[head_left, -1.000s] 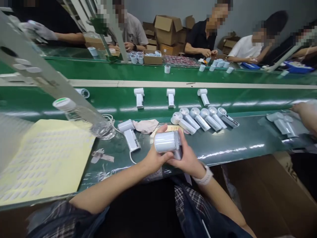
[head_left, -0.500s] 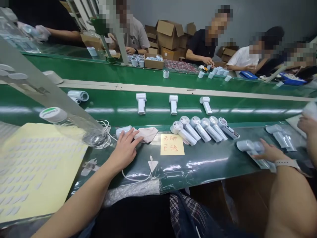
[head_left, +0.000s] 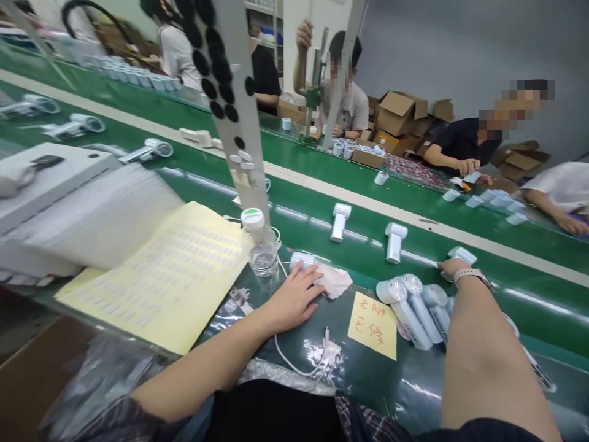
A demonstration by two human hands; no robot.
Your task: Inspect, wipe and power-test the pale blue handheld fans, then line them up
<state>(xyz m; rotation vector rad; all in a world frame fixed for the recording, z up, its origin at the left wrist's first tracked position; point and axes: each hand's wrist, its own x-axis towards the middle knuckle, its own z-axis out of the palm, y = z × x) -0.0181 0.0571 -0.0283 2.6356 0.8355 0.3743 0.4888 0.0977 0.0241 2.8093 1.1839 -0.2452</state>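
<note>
l hand (head_left: 295, 299), spread wide, lies on near fan (head_left: 301, 260), prob to steady it; r hand (head_left: 453, 267) at far fan (head_left: 464, 253), can't tell grip.

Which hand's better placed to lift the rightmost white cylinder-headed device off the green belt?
Probably the right hand: it's at that device; the left hand partly covers another device, beside a pale pink cloth.

Glossy plastic devices (head_left: 462, 254); matt paper note (head_left: 372, 325); rumpled cloth (head_left: 334, 281)
</note>
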